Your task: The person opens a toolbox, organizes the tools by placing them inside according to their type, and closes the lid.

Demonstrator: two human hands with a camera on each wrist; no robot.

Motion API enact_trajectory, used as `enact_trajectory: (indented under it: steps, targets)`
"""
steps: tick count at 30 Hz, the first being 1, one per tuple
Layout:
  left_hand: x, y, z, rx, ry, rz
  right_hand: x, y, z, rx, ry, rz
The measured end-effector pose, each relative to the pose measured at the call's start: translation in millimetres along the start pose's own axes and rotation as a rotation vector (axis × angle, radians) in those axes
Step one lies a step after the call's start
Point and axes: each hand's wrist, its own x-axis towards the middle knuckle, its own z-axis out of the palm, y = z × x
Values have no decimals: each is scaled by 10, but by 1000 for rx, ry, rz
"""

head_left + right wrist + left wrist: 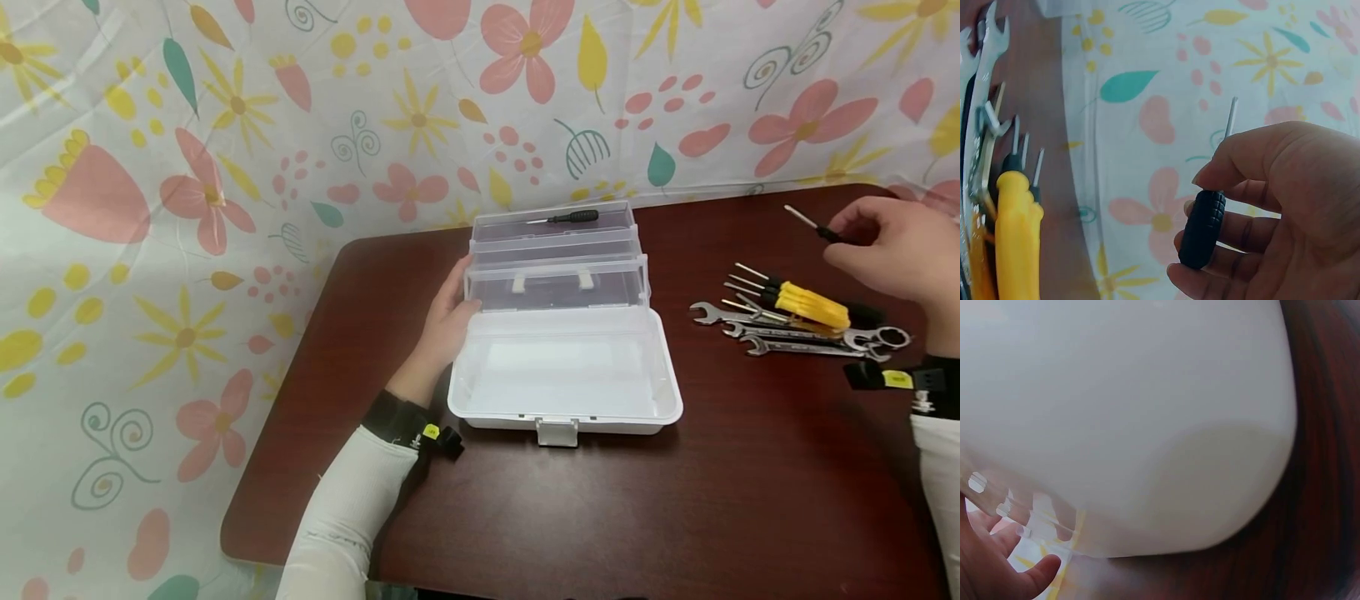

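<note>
My right hand pinches a small screwdriver by its black ribbed handle, above the table's far right. Its thin metal shaft points up and left in the head view. My left hand rests at the left side of a toolbox with a white base and a raised clear lid. In the left wrist view its thumb stands apart and some fingers show through the clear plastic. Another black-handled screwdriver lies in the clear lid section at the back. The white base holds nothing visible.
Right of the box lie several wrenches and yellow-handled screwdrivers, partly overlapping. A flowered cloth hangs behind the dark red table. The box's front latch hangs down.
</note>
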Motion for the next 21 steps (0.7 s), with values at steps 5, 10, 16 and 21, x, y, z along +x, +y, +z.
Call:
enact_trajectory:
  steps: [5,10,16,21]
  targets:
    - [-25,91,26,-6,-11,-14,-25,-67,-35,6,26,-18]
    - [-53,196,45,-20,-24,-19,-48,-141,-65,18,44,-28]
    - [-19,88,22,5,-20,5,-76,-236,-92,10,49,-29]
    - [-4,22,9,8,-18,26,-99,-307,-109,8,63,-55]
